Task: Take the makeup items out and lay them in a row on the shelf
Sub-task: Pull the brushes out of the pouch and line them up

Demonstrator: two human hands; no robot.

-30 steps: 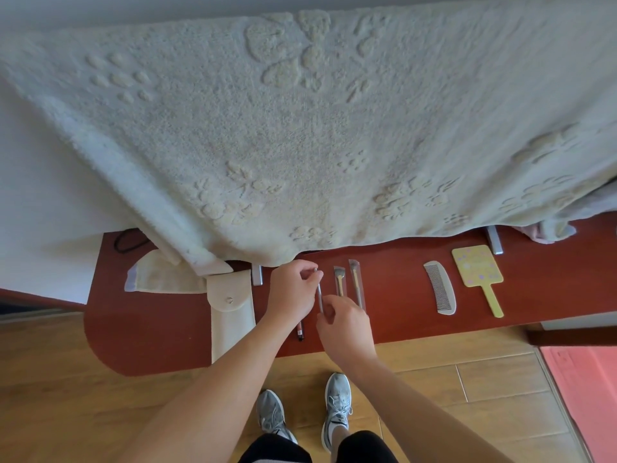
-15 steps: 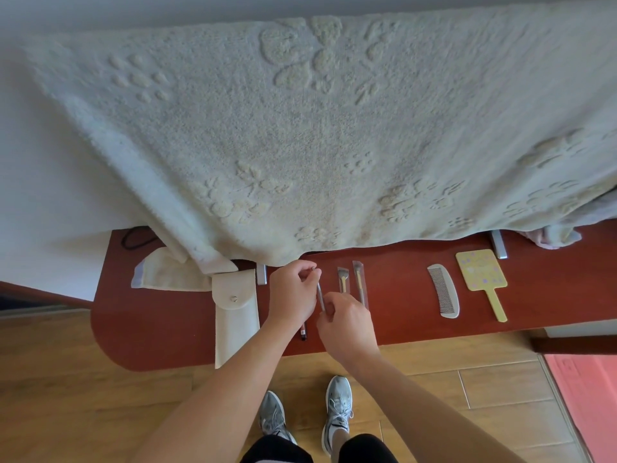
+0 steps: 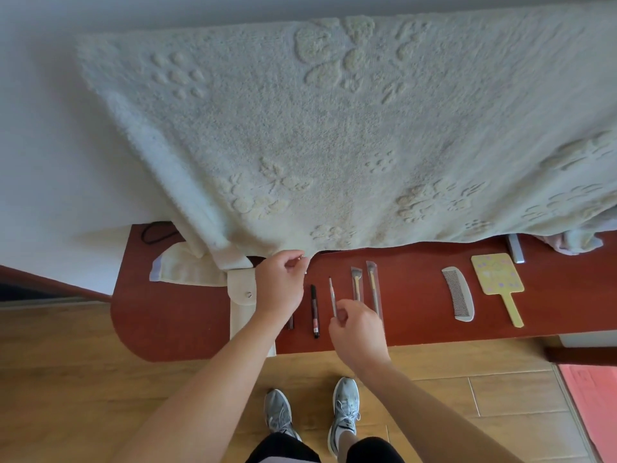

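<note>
On the red-brown shelf (image 3: 417,315) lie a black pen (image 3: 314,310), a thin grey makeup stick (image 3: 331,295) and two brushes in clear sleeves (image 3: 356,285) (image 3: 374,289), side by side. My right hand (image 3: 359,334) pinches the lower end of the grey stick. My left hand (image 3: 280,285) hovers left of the pen, fingers curled together with nothing seen in them, near the towel's edge. It partly covers a cream snap pouch (image 3: 243,295) and a dark item (image 3: 291,324) whose top is hidden.
A grey comb (image 3: 459,299) and a yellow hand mirror (image 3: 497,279) lie further right on the shelf. A large cream towel (image 3: 334,145) hangs over the shelf's back. A folded cloth (image 3: 180,269) and a black loop (image 3: 155,232) sit at the left end. Wooden floor lies below.
My left hand has let go of the grey stick and moved left and up, uncovering the black pen. My right hand still holds the stick's lower end.
</note>
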